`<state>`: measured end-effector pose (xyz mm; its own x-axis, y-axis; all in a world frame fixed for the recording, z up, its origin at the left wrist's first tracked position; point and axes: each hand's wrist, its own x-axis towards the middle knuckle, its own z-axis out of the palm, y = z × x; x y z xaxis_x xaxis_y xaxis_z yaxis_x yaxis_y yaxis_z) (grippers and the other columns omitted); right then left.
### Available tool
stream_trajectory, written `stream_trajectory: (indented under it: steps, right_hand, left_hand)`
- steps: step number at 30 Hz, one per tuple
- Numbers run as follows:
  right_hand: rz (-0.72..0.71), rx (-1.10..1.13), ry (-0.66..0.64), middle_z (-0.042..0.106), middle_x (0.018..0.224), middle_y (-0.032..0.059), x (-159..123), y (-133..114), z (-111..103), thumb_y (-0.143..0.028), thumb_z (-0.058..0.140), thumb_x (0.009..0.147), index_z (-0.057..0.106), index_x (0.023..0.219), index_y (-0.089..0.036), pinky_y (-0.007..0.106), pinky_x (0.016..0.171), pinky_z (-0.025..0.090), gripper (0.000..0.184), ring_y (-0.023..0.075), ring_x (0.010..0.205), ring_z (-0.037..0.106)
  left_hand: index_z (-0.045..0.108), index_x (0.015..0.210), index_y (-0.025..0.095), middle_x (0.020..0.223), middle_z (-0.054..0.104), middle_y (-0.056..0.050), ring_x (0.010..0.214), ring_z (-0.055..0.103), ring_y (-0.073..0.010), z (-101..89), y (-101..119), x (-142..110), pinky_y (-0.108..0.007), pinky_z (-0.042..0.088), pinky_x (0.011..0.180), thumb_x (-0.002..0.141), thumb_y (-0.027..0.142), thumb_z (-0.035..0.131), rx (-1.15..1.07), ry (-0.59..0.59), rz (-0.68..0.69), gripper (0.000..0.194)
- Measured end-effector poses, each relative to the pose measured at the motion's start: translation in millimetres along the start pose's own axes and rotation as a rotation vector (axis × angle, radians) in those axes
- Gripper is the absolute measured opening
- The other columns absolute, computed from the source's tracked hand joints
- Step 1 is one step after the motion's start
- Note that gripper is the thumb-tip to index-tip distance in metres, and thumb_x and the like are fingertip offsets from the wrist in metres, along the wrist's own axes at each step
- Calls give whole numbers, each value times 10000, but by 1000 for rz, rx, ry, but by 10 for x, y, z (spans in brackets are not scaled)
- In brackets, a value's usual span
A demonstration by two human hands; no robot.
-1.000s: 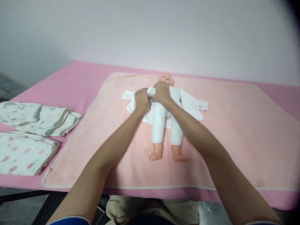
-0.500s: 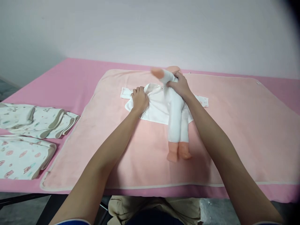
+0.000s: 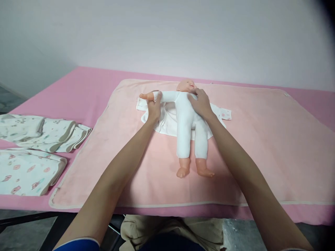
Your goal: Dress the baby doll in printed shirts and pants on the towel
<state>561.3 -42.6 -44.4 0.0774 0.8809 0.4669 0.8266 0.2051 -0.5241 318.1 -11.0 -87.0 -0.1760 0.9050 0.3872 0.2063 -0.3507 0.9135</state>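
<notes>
A baby doll (image 3: 183, 111) with a white cloth body lies on its back, its feet pointing toward me. Beneath it a small white baby shirt (image 3: 167, 123) is spread out, with one sleeve (image 3: 225, 114) reaching to the right. My left hand (image 3: 154, 108) is closed around the doll's outstretched arm (image 3: 165, 96), close to the wrist. On the other side, my right hand (image 3: 201, 103) grips the doll at the shoulder and upper chest, thumb on the front. The doll's arm on that side is hidden.
A peach-pink pad (image 3: 125, 115) with a pale edge lies under the shirt, on a pink-covered table (image 3: 75, 87). Folded printed baby clothes, one with grey-brown trim (image 3: 52, 129) and one with pink prints (image 3: 28, 170), lie at the left. A pale wall (image 3: 183, 38) stands behind.
The doll has turned from its side onto its back, and its raised arm has swung down to the left. My left hand has gone from the shirt to that arm.
</notes>
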Motion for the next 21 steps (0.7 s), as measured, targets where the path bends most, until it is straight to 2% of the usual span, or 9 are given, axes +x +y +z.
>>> stream_trajectory:
  steps: [1,3,5,7,10,11,13,17,21]
  right_hand:
    - [26,-18,21,745,1332,153,-81,91,-72,-317,485,1051,703,1276,-200,503,1176,499,334,322,1270,658]
    - [41,-76,35,756,1350,155,-222,245,-175,-228,413,1038,702,1307,-197,501,1173,495,396,320,1265,669]
    - [22,-147,12,755,1386,158,-313,339,-231,-163,422,991,698,1350,-188,513,1183,476,453,331,1284,662]
    - [7,-225,-27,753,1401,160,-351,367,-257,-116,448,948,686,1394,-185,528,1189,450,510,344,1290,651]
    - [15,-324,-69,746,1412,155,-359,341,-273,-78,444,947,661,1434,-191,530,1193,409,545,346,1300,627]
    - [21,-345,-71,742,1412,157,-361,330,-276,-86,445,961,660,1425,-189,526,1191,398,522,348,1302,619]
    - [34,-375,-62,741,1383,169,-375,322,-276,-104,444,983,673,1365,-182,513,1174,386,452,350,1279,610]
    - [61,-421,-35,738,1267,198,-420,357,-259,-75,381,985,684,1237,-171,511,1129,373,405,357,1207,596]
    - [75,-425,-8,719,1242,215,-431,393,-230,-97,366,1000,686,1251,-156,533,1122,365,411,373,1198,578]
  left_hand:
    - [551,1462,230,1529,642,-145,1474,595,-273,-19,36,7,-457,453,1291,1091,556,559,-35,122,-22,495]
    - [419,1568,251,1677,493,-160,1563,492,-284,-63,165,8,-527,371,1348,1076,415,606,40,331,-26,551]
    - [396,1587,270,1730,423,-160,1615,409,-324,-74,355,-8,-612,280,1375,1029,290,647,182,371,62,612]
    - [513,1491,266,1645,528,-141,1563,463,-333,4,577,-39,-609,310,1355,1024,249,624,304,168,242,480]
    - [674,1287,234,1440,683,-122,1429,574,-325,332,888,-105,-545,403,1289,1036,305,601,491,-370,494,271]
    - [701,1264,218,1424,696,-130,1428,574,-336,487,972,-126,-540,410,1278,1024,337,615,570,-524,530,281]
    - [727,1295,164,1465,686,-171,1468,543,-371,826,1099,-155,-542,405,1271,981,373,647,747,-719,550,386]
    - [709,1410,57,1505,659,-260,1480,535,-407,1428,1208,-163,-550,371,1271,906,271,653,1058,-864,533,551]
    - [713,1431,79,1475,680,-264,1449,559,-408,1731,1179,-190,-548,360,1233,904,200,652,1135,-837,505,543]
